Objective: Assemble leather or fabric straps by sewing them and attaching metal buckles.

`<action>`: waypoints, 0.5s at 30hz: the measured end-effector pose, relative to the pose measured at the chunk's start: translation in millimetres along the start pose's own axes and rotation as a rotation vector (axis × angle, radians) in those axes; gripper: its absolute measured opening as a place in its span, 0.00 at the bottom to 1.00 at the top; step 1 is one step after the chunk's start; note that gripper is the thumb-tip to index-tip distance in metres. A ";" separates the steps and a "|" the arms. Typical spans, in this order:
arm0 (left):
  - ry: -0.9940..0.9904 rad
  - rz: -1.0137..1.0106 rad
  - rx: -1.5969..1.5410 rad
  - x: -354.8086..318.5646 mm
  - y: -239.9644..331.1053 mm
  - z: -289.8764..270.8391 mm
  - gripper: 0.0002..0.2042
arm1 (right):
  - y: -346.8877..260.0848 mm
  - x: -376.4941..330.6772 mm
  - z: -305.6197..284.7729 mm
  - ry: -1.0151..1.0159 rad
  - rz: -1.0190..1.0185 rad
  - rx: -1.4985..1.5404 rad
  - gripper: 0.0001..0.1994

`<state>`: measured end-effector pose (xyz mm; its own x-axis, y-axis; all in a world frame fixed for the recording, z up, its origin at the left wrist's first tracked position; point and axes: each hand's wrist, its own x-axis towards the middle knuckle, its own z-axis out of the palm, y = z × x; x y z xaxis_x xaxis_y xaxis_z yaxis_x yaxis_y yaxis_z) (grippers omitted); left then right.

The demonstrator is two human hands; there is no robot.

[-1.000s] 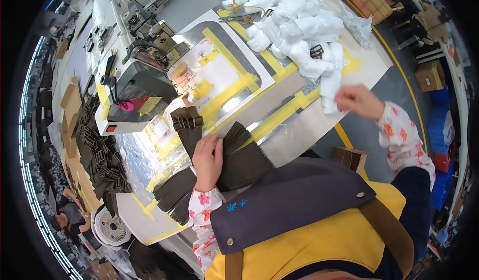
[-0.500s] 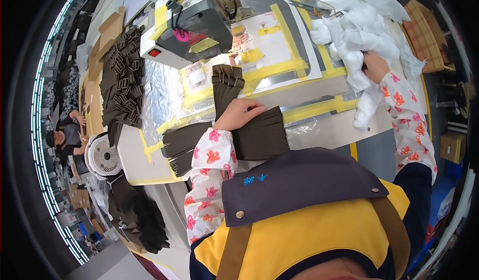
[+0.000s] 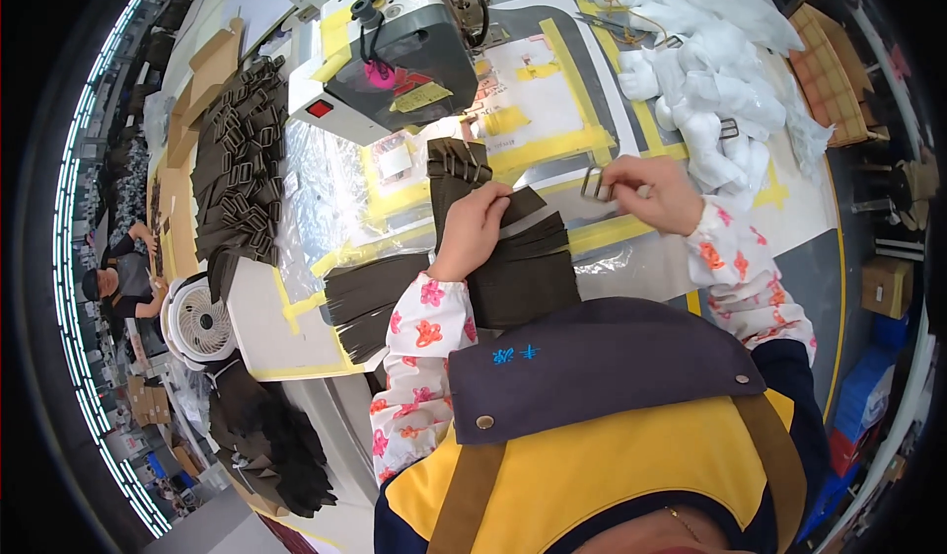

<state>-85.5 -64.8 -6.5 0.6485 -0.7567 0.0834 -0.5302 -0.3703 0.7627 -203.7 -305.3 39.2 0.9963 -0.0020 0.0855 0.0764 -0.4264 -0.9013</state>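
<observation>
Right hand [image 3: 651, 193] is coming away from the soft white wrapped bundles [image 3: 725, 90], now pinching a rectangular dark-metal buckle [image 3: 593, 184] above the pale counter [image 3: 804, 214]. Left hand [image 3: 470, 230] is lying on flat dark-brown fabric strips [image 3: 528, 283], fingers bent; whether it is gripping one, cannot tell. Keeping strips aligned and buckle level is likely helping. White-and-grey sewing machine [image 3: 395, 71] is standing beyond, limiting forward reach.

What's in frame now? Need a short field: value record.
Left hand: on dark straps, grip unclear
Right hand: pinching metal buckle, apart from straps
Ahead: sewing machine
Left side: heap of buckled straps, white fan
Right side: white wrapped bundles
</observation>
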 end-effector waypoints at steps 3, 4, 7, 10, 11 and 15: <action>0.102 -0.118 -0.285 -8.1 -5.3 -11.6 0.05 | 9.3 14.5 34.6 -0.098 0.078 0.359 0.04; 0.073 -0.147 -0.366 -9.8 -5.3 -11.0 0.05 | 9.8 19.5 41.4 -0.132 0.114 0.501 0.04; 0.039 -0.172 -0.440 -13.9 -6.4 -13.0 0.05 | 6.7 31.6 55.7 -0.143 0.137 0.458 0.07; 0.005 -0.213 -0.520 -15.0 -6.8 -12.4 0.05 | 6.4 38.1 58.8 -0.211 0.229 0.611 0.07; -0.004 -0.211 -0.495 -14.6 -6.0 -11.3 0.05 | 3.7 38.9 58.6 -0.214 0.234 0.606 0.07; 0.056 -0.179 -0.503 -13.2 -10.2 -5.7 0.06 | -0.5 44.0 58.4 -0.092 0.319 0.807 0.13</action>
<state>-85.5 -48.0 -11.7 0.7400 -0.6705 -0.0531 -0.0899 -0.1768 0.9801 -157.7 -252.3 18.6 0.9713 0.0758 -0.2254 -0.2375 0.3534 -0.9048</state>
